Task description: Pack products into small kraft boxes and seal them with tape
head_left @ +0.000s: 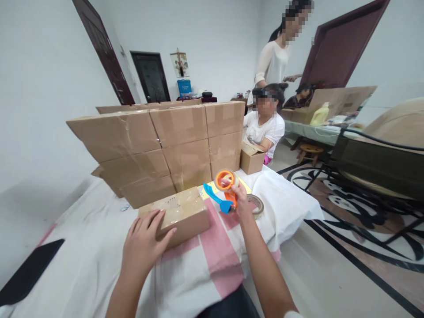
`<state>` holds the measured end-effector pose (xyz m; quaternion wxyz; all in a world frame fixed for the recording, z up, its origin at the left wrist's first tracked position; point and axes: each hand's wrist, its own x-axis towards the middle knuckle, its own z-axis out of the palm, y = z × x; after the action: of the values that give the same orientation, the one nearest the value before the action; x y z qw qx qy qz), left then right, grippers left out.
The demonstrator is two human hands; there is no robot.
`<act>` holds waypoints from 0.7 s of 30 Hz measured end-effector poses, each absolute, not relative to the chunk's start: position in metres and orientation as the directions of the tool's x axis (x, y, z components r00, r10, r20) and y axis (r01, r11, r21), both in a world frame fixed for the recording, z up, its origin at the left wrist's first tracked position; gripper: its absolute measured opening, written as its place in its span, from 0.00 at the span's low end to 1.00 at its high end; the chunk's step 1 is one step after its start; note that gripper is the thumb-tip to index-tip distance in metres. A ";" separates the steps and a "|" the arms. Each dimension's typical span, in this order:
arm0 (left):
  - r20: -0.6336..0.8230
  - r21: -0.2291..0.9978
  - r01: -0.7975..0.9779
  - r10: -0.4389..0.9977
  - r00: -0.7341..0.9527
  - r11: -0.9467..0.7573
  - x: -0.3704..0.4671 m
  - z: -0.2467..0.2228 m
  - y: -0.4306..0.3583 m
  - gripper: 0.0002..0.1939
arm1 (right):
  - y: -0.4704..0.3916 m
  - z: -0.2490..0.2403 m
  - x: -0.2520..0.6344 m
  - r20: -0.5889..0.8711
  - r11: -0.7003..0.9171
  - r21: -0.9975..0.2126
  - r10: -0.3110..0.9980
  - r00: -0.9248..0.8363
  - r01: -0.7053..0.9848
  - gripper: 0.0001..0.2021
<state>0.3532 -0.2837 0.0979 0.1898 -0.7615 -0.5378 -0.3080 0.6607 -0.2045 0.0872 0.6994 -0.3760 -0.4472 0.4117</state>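
Note:
A cardboard box (190, 221) with clear tape across its top lies in front of me on the cloth-covered table. My left hand (149, 236) rests on its near left part, fingers spread over the top and thumb along the edge. To the right of the box, my right hand (241, 198) is closed around an orange and blue tape dispenser (221, 202), held a little above the table. The roll in the dispenser is partly hidden by my fingers. Just beyond my right wrist lies a loose roll of tape (258, 205).
Taped cardboard boxes (185, 150) are stacked in a wall behind the box. A smaller box (252, 159) stands at the table's far right corner, beside a seated person (265, 128). A black flat object (31, 269) lies at left. A dark chair (374, 163) stands right.

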 end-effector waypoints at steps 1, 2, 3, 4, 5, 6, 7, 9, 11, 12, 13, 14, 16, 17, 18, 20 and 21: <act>0.715 0.075 0.925 0.667 0.211 -0.374 0.363 0.099 -0.287 0.18 | -0.216 0.089 0.662 0.308 0.388 -0.880 0.905 0.294 -0.273 0.27; 0.761 0.118 0.901 0.621 0.188 -0.417 0.376 0.101 -0.292 0.13 | -0.229 0.091 0.664 0.310 0.405 -0.864 0.896 0.317 -0.299 0.29; 0.803 0.167 0.865 0.575 0.160 -0.473 0.391 0.101 -0.298 0.08 | -0.242 0.093 0.664 0.322 0.425 -0.845 0.889 0.326 -0.324 0.30; 0.832 0.205 0.811 0.534 0.150 -0.548 0.408 0.102 -0.304 0.06 | -0.255 0.095 0.662 0.345 0.447 -0.825 0.883 0.318 -0.345 0.31; 0.831 0.247 0.759 0.534 0.154 -0.603 0.427 0.103 -0.311 0.06 | -0.267 0.098 0.660 0.375 0.466 -0.807 0.879 0.296 -0.363 0.30; 0.813 0.291 0.719 0.559 0.161 -0.631 0.445 0.103 -0.317 0.09 | -0.278 0.100 0.657 0.404 0.480 -0.794 0.875 0.265 -0.373 0.29; 0.780 0.337 0.688 0.600 0.177 -0.642 0.462 0.104 -0.323 0.13 | -0.288 0.103 0.653 0.425 0.484 -0.791 0.875 0.233 -0.374 0.28; 0.692 0.451 0.632 0.694 0.198 -0.630 0.489 0.105 -0.331 0.14 | -0.302 0.106 0.645 0.434 0.476 -0.807 0.880 0.195 -0.350 0.25; 0.626 0.557 0.568 0.756 0.192 -0.606 0.505 0.105 -0.335 0.12 | -0.308 0.104 0.638 0.413 0.451 -0.833 0.892 0.180 -0.321 0.22; 0.609 0.599 0.534 0.772 0.180 -0.597 0.509 0.105 -0.337 0.12 | -0.308 0.101 0.637 0.397 0.438 -0.845 0.898 0.190 -0.308 0.22; 0.598 0.634 0.500 0.784 0.166 -0.590 0.511 0.105 -0.338 0.13 | -0.308 0.096 0.635 0.378 0.430 -0.855 0.900 0.219 -0.290 0.22; 0.593 0.664 0.464 0.791 0.150 -0.586 0.511 0.105 -0.340 0.15 | -0.306 0.090 0.635 0.361 0.425 -0.865 0.896 0.260 -0.265 0.23; 0.564 0.731 0.389 0.818 0.118 -0.560 0.511 0.105 -0.344 0.17 | -0.303 0.078 0.633 0.332 0.416 -0.889 0.873 0.358 -0.190 0.25; 0.527 0.773 0.348 0.842 0.113 -0.531 0.510 0.105 -0.346 0.18 | -0.301 0.073 0.632 0.323 0.409 -0.900 0.859 0.398 -0.153 0.26; 0.473 0.818 0.309 0.873 0.117 -0.485 0.510 0.105 -0.349 0.18 | -0.299 0.069 0.631 0.316 0.400 -0.908 0.850 0.421 -0.126 0.27; 0.328 0.901 0.250 0.933 0.146 -0.356 0.509 0.103 -0.354 0.19 | -0.297 0.065 0.628 0.303 0.385 -0.916 0.848 0.435 -0.112 0.28; 0.256 0.929 0.231 0.954 0.158 -0.288 0.508 0.102 -0.356 0.19 | -0.297 0.066 0.626 0.298 0.384 -0.916 0.847 0.440 -0.119 0.28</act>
<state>0.5081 -0.3556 0.1018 -0.3888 -0.6542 -0.4528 -0.4645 0.6257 -0.2973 0.0662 0.7233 -0.4436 -0.4106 0.3338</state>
